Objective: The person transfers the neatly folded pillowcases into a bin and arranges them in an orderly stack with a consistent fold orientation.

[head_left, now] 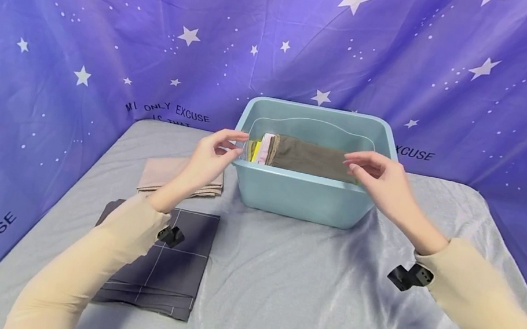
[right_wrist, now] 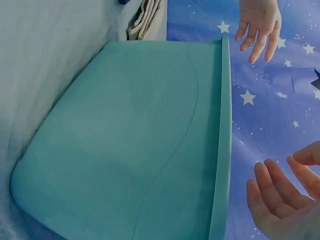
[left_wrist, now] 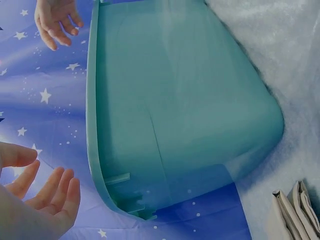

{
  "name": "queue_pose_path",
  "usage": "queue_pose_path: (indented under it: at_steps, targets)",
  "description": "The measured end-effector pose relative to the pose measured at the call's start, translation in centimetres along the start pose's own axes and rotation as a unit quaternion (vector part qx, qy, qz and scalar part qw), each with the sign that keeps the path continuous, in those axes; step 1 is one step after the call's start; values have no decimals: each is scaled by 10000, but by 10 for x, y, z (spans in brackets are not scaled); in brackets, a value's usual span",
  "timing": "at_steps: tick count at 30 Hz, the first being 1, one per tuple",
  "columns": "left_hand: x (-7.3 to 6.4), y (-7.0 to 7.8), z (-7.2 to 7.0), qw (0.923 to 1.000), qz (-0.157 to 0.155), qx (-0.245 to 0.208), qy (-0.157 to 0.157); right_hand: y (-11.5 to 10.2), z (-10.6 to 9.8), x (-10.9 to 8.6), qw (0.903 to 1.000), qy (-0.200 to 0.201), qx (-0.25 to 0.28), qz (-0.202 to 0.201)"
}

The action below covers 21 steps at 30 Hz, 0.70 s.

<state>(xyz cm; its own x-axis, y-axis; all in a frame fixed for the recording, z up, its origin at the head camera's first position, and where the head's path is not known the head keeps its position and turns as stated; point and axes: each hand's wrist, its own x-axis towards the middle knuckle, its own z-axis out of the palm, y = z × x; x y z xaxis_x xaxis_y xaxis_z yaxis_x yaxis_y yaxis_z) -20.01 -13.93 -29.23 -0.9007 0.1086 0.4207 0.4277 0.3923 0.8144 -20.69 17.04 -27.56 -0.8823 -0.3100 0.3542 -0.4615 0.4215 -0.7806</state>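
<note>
A teal plastic bin (head_left: 299, 200) stands toward the back of the table. Inside it, a folded brown cloth (head_left: 314, 159) lies beside narrower folded pieces in pink-white (head_left: 265, 150) and yellow (head_left: 256, 151). Over the bin's left end hovers my left hand (head_left: 215, 150), fingers relaxed and holding nothing. My right hand (head_left: 380, 176) is above the right end, its fingertips near the brown cloth and nothing gripped. Both wrist views show the hands, left (left_wrist: 42, 195) and right (right_wrist: 285, 195), apart from the bin's rim with loosely bent fingers. The bin's wall hides its contents there.
Left of the bin lies a folded beige cloth (head_left: 164, 170). Nearer, under my left forearm, is a folded dark cloth with white grid lines (head_left: 176, 267). A grey plush cover (head_left: 282, 297) spreads over the table. Purple star-printed fabric (head_left: 287, 27) hangs behind and at the sides.
</note>
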Motion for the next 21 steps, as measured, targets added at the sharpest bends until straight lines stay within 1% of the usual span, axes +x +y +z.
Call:
queue_pose_path:
  at_steps: [4, 9, 16, 21]
  targets:
    - [-7, -2, -3, 9999, -18, -131, 29, -2, 6, -5, 9998, 1, 200, -72]
    - [-17, -4, -7, 9997, -9, -217, 102, -5, 12, -11, 9993, -33, 325, -180]
    - [-34, -7, -14, 9999, -42, -47, 118, -8, 23, -19, 9987, -124, 389, -312]
    - [-45, -13, -21, 9998, -71, -67, 177, -7, 33, -22, 9981, -237, 496, -262]
